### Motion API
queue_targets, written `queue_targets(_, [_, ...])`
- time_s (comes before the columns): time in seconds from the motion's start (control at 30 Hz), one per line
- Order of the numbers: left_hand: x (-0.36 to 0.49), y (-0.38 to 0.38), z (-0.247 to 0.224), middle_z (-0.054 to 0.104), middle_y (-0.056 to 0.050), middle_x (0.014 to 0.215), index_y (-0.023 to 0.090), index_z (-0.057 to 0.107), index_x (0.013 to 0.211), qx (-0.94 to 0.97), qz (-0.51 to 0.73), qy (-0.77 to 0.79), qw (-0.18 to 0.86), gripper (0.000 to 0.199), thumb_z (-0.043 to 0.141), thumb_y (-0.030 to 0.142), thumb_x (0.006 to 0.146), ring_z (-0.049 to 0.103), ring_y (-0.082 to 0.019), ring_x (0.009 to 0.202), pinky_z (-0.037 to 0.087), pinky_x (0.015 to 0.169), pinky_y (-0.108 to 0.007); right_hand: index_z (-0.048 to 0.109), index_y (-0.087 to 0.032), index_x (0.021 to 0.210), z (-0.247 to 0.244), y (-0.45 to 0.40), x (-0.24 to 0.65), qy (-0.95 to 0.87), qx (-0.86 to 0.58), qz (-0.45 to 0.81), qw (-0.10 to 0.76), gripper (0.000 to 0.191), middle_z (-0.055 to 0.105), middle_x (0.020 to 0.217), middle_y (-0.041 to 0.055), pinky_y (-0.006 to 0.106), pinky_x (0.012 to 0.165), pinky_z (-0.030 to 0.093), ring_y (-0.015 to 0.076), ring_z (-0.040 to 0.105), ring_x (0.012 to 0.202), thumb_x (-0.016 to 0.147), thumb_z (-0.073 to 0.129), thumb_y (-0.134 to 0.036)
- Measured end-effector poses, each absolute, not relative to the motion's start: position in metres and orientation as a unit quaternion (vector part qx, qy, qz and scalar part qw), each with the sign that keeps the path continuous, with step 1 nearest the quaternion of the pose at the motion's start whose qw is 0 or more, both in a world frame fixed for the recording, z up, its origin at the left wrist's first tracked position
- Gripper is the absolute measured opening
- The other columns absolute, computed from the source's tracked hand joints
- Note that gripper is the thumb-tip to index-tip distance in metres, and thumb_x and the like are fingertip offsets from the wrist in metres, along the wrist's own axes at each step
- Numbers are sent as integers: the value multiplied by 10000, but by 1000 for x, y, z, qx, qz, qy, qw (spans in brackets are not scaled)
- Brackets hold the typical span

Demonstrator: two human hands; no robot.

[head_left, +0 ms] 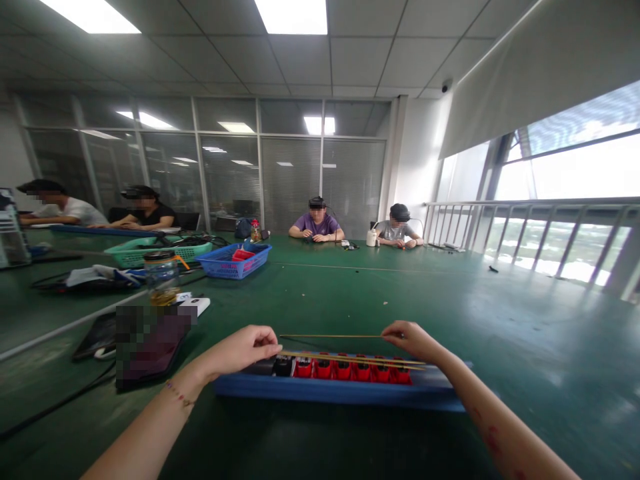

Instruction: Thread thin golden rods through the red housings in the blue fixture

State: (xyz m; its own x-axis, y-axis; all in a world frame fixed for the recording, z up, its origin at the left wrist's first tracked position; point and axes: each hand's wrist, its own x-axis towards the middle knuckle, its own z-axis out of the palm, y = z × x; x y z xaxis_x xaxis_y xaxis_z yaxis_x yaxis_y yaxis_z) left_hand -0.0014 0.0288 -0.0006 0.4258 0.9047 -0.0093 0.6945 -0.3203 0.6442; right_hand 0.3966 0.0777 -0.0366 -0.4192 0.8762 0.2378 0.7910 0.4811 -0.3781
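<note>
A long blue tray (340,392) lies across the near part of the green table. Inside it is a row of several red holders (343,370) with dark contents, and a black one (283,365) at the left end. Thin tan sticks (350,359) lie lengthwise over the row. My left hand (257,345) pinches at their left end. Beyond the tray, my right hand (406,335) has its fingers closed on the right end of a single thin stick (333,336), which stretches left towards my left hand. Whether its left end touches my left hand is too small to tell.
To the left are a dark pouch (155,347), a lidded glass jar (161,277) and a white object (196,306). Farther back stand a blue basket (235,263) and a green basket (150,253). Several people sit around the far tables.
</note>
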Motion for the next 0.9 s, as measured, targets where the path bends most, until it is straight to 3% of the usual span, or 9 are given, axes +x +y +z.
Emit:
queue_targets(0.13, [-8,26,5,578,7,704,170,590,777,800,172,512,263,430,407,558,751,510,-127,655,365,572,-200,684,-210,868,-44,89,392,-845,-505,107,143,229,684,793,27,234,661,438,166,597,710,716,513,-234])
queue_targets(0.47, [-9,18,20,631,4,790,197,626,796,829,138,497,216,344,419,472,773,562,-150,745,386,649,-206,688,-180,854,-53,96,394,-848,-499,118,132,295,687,795,31,207,653,449,153,605,717,654,481,-114])
queue_targets(0.63, [-6,16,24,619,0,822,216,635,744,855,165,477,120,270,460,421,765,551,-150,787,384,714,-214,692,-198,864,-52,94,394,-852,-493,119,129,318,684,825,24,207,674,446,152,599,740,658,470,-101])
queue_targets(0.8, [-3,14,34,613,19,775,243,628,785,855,189,483,30,249,441,408,796,543,-123,676,377,610,-200,694,-207,852,-51,92,393,-844,-506,119,132,313,684,815,17,203,666,442,147,597,732,661,470,-100])
queue_targets(0.9, [-5,16,44,616,12,838,247,626,809,861,224,455,-29,262,424,414,809,548,-136,764,384,690,-211,693,-187,820,-52,92,394,-830,-528,116,137,252,683,776,30,214,635,443,158,597,706,664,501,-139])
